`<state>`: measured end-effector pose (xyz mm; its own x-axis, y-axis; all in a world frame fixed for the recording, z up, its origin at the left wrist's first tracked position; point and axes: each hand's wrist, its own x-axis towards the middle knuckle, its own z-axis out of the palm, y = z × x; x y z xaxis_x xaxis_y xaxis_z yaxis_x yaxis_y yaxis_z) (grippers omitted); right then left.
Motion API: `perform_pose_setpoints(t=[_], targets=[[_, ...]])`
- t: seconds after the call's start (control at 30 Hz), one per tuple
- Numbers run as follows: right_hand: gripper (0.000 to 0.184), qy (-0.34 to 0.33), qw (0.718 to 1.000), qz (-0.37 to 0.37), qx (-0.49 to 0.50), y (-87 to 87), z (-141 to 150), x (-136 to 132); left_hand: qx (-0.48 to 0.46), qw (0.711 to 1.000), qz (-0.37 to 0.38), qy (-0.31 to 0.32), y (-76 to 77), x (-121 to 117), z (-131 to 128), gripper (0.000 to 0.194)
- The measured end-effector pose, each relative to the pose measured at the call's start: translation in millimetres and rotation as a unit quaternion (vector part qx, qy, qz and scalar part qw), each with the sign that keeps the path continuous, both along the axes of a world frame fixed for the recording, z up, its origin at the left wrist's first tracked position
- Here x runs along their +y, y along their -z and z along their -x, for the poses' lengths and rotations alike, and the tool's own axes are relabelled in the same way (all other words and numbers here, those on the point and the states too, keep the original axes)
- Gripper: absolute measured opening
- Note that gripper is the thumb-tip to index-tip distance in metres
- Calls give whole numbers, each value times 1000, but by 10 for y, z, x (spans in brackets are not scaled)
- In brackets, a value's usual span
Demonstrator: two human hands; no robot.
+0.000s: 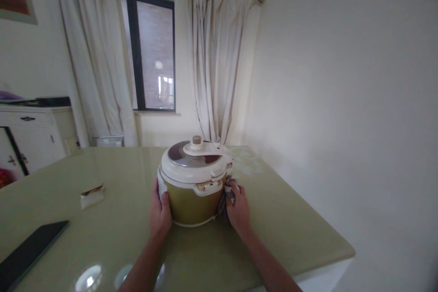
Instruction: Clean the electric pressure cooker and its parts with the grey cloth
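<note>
An electric pressure cooker [195, 203] with a white lid and an olive-green body stands upright on the table in front of me. On its left side, my left hand [160, 214] is curved around the body, steadying it with the thumb toward the front. My right hand [238, 210] grips a crumpled dark patterned cloth [222, 207] and presses it to the cooker's right side. Part of the cloth is hidden behind my fingers. Brownish marks show on the cooker's front latch [208, 187].
The glossy green table [119, 173] ends at a rounded corner on the right, near a white wall. To the left lie a small clear packet [91, 197] and a flat black device [30, 255]. A white cabinet [37, 130], curtains [219, 54] and a window stand behind.
</note>
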<state>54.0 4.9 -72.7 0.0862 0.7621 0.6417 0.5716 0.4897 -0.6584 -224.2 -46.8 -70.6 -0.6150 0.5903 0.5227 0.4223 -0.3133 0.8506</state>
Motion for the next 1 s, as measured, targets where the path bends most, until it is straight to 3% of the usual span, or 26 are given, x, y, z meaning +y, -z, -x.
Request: perform_pose_setpoints(t=[0.2,0.3,0.4,0.57,0.73,0.87,1.0], targets=[[44,-84,995,-22,58,-557,-116,819,-4,1000,6,-14,46,11,2,75],[37,-94,993,49,48,-553,-74,1110,-1,1000,-1,-18,76,38,2,76],[26,-104,990,94,29,-376,-27,1163,4,999,-25,-22,92,68,-3,75],[40,-99,992,77,22,-100,-133,802,6,998,-53,-23,79,88,-17,76],[48,-71,997,-26,-11,9,-180,61,-6,999,-43,-19,53,75,-39,78],[52,-37,984,-147,-92,31,65,-542,-17,999,-34,-9,33,45,-47,78],[65,-10,958,-222,-179,-28,472,-931,-23,999,-43,9,36,12,-35,75]])
